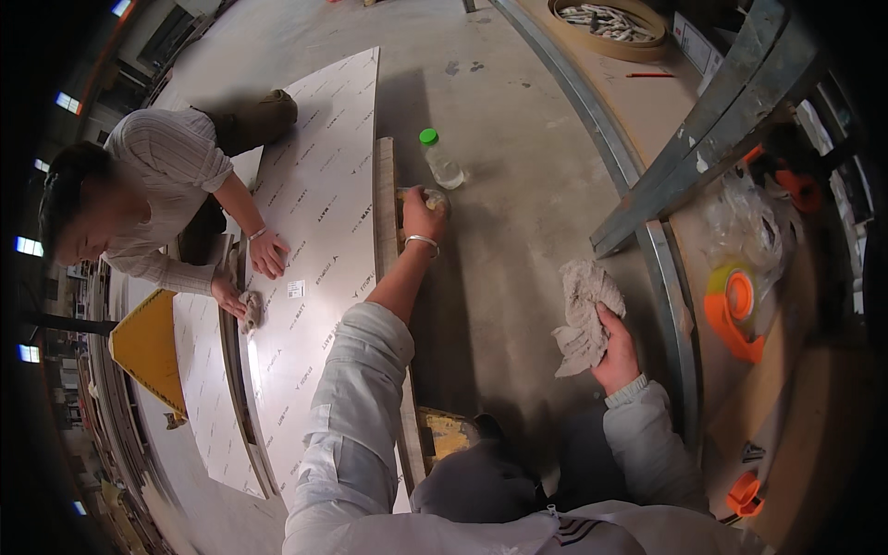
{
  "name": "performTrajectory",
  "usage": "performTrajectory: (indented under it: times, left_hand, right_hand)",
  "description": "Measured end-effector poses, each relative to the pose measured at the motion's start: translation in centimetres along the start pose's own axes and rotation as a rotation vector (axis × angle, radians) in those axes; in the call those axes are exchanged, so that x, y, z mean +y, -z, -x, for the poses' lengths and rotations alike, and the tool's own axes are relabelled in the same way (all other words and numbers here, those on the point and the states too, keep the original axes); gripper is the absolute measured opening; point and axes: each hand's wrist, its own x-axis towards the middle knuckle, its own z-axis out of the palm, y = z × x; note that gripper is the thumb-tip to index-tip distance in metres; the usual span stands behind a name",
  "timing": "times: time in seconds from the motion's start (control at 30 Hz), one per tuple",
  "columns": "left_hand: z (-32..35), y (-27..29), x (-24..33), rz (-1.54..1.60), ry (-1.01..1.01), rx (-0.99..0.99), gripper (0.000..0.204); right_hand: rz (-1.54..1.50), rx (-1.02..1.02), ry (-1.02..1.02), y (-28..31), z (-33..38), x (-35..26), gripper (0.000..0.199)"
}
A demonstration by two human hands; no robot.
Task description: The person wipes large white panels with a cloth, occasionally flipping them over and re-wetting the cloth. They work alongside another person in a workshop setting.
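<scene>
My right hand [618, 350] is closed on a crumpled, pale grey-beige rag [583, 314], which hangs over the floor. My left arm reaches forward along the board's edge. My left hand [425, 219], with a bracelet at its wrist, is closed around something small and pale yellowish, mostly hidden by the fingers. Just beyond it, a clear bottle [447, 170] with a green cap is on the concrete floor. To the left lies a large white board [314, 176] with repeated print on its film and a small label. A wooden strip [387, 208] runs beside its near edge.
At the left, a co-worker [176, 157] leans over the board, one hand flat, the other on a rag [250, 310]. A yellow triangular metal piece [150, 351] stands by them. To the right are a steel post [712, 129], an orange tape dispenser [731, 310] and a round tray [610, 46].
</scene>
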Motion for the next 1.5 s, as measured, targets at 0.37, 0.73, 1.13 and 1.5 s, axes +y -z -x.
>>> performTrajectory:
  times: [0.37, 0.73, 1.13, 1.5]
  left_hand:
    - [-14.9, -9.5, -1.4, 0.272, 0.109, -0.254, 0.119]
    - [-2.6, -7.5, 7.3, 0.198, -0.402, -0.294, 0.082]
    - [11.7, 10.0, 16.8, -0.832, -1.011, -0.383, 0.066]
    - [16.2, 17.2, 20.2, -1.074, -0.949, -0.340, 0.039]
  right_hand:
    - [0.191, 0.167, 0.210, 2.2, 8.1, -3.6, 0.044]
    - [0.358, 0.158, 0.314, -0.6, 4.3, -2.8, 0.040]
    - [0.444, -0.021, 0.239, -1.2, -3.9, 2.5, 0.038]
    - [0.511, -0.218, 0.134, -3.7, -1.1, 6.4, 0.048]
